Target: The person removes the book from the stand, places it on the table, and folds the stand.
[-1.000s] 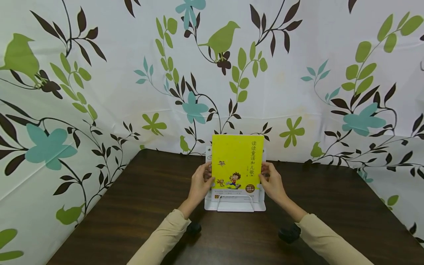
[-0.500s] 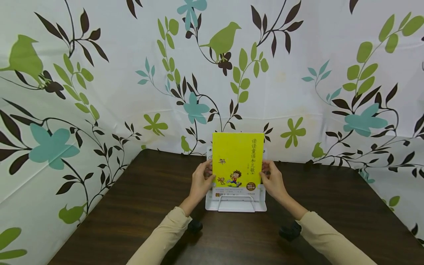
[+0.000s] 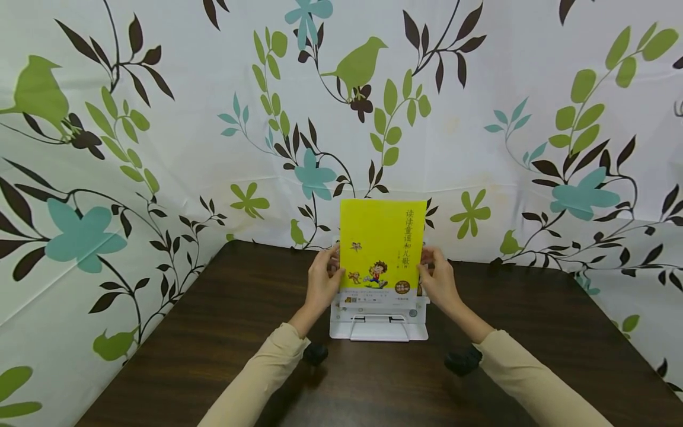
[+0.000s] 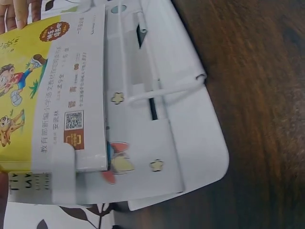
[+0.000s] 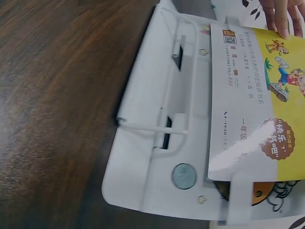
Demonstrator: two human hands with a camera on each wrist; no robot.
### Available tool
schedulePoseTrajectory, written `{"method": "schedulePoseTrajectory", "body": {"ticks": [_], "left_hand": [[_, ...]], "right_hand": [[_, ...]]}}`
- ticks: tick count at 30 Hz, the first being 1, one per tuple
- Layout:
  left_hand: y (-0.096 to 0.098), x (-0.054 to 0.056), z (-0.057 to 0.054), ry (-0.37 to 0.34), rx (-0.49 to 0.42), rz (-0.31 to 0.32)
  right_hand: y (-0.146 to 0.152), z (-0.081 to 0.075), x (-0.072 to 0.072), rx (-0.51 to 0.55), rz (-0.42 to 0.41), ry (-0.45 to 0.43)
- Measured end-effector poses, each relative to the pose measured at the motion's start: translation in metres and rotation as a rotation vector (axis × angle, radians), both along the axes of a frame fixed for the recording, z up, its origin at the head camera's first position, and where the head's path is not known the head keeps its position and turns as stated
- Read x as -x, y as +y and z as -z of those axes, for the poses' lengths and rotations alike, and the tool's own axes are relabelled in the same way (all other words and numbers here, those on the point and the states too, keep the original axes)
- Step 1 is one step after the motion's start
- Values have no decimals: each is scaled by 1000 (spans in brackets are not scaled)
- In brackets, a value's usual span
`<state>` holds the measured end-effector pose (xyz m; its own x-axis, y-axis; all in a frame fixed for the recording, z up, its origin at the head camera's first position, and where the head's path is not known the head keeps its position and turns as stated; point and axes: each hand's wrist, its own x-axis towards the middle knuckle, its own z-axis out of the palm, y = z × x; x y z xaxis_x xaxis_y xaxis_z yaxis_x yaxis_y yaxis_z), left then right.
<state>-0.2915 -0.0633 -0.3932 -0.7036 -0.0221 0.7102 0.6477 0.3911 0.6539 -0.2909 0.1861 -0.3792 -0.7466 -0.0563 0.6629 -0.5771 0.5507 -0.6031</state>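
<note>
A yellow book (image 3: 379,237) with a white lower band and a cartoon child stands upright against a white book stand (image 3: 379,333). My left hand (image 3: 322,279) grips its left edge, thumb in front and fingers behind. On the opposite edge my right hand (image 3: 439,279) holds it the same way. The book's bottom edge is above the stand's wire bar (image 5: 155,129), with a gap between them. White side clips (image 4: 63,174) overlap the book's edges in both wrist views.
Around the stand lies a dark wood table (image 3: 256,296). A white cloth (image 3: 187,136) printed with leaves and birds hangs behind it. Black wrist devices (image 3: 463,360) sit beneath both forearms.
The book has risen with both hands, mostly in the last half second. Its lower edge was behind the wire bar before and is above it now. The stand stays in place.
</note>
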Motion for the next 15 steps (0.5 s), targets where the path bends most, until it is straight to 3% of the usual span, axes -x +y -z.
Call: {"method": "schedulePoseTrajectory", "body": {"ticks": [9,15], "left_hand": [[-4,0,-14,90,-8,-10],[-5,-2,-23,152,-52,-4]], "right_hand": [[-6,-15,-4,46,-33,46],[-17,-41,-20,70,-64,118]]}}
